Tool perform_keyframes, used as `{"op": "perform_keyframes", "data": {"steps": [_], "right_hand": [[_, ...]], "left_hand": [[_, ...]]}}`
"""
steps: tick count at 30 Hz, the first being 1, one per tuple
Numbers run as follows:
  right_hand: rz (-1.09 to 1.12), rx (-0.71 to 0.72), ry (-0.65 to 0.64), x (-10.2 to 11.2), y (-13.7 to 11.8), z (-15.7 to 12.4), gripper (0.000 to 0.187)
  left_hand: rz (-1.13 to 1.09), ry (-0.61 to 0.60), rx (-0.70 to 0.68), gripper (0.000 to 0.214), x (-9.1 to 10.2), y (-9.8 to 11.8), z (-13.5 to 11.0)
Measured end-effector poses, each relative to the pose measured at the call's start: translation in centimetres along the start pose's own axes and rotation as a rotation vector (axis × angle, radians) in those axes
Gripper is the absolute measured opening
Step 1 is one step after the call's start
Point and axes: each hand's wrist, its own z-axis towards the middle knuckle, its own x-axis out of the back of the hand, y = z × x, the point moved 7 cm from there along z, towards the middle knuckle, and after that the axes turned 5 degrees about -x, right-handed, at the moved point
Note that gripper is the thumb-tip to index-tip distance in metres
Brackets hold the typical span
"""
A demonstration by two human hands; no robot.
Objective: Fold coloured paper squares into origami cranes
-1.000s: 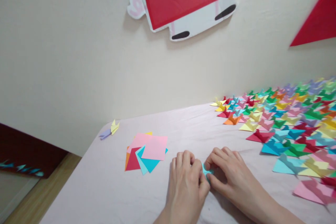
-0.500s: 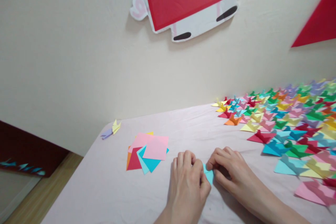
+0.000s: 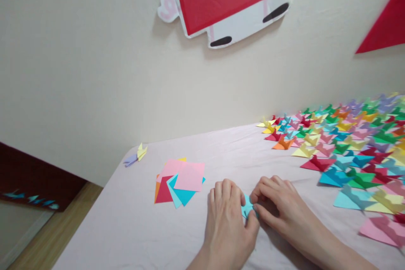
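A small light-blue piece of origami paper (image 3: 247, 206) lies on the cloth-covered table between my two hands, partly hidden by fingers. My left hand (image 3: 229, 215) rests over its left side, with the thumb at the near edge and the fingers bent on the far side. From the right, my right hand (image 3: 278, 202) pinches the paper's right edge between thumb and fingertips. Folds show on the paper, but its exact shape is covered. Just left of my hands is a loose fan of square paper sheets (image 3: 190, 176) in pink, red, blue and orange.
Many folded paper cranes (image 3: 318, 163) in bright colours stand in rows along the right side. Two folded pieces, one yellow (image 3: 141, 152) and one purple (image 3: 130, 160), lie at the far left corner. Behind the table (image 3: 126, 228) rises a wall with a red-and-white cutout (image 3: 234, 0).
My left thumb has moved right and away from its fingers, so more of the light-blue paper shows. My right hand stays at the paper's right edge. The view has shifted slightly.
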Motion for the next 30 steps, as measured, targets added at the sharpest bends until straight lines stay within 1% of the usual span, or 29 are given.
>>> {"op": "perform_keyframes", "data": {"steps": [9, 14, 18, 21, 24, 27, 30], "right_hand": [[-0.005, 0.005, -0.001, 0.0, -0.1, 0.1, 0.014], [-0.012, -0.001, 0.011, 0.1, -0.2, 0.0, 0.014], [-0.016, 0.001, 0.008, 0.2, -0.4, -0.1, 0.014], [-0.028, -0.015, 0.013, 0.3, -0.6, -0.2, 0.01], [-0.039, -0.038, 0.025, 0.3, -0.8, -0.3, 0.006], [-0.051, -0.049, 0.025, 0.1, -1.1, -0.2, 0.007], [-0.063, -0.058, 0.016, 0.0, -1.1, 0.1, 0.01]], "left_hand": [[-0.042, -0.019, 0.026, 0.018, -0.2, -0.2, 0.0], [-0.058, -0.008, -0.001, 0.02, -0.2, -0.2, -0.1], [-0.035, 0.008, -0.029, 0.029, 0.0, -0.1, -0.1], [-0.037, 0.014, -0.057, 0.035, 0.1, 0.1, -0.2], [-0.047, 0.03, -0.065, 0.031, 0.2, 0.1, -0.3], [-0.049, 0.029, -0.06, 0.026, 0.1, 0.1, -0.3], [-0.038, 0.018, -0.062, 0.028, 0.0, 0.0, -0.3]]}}
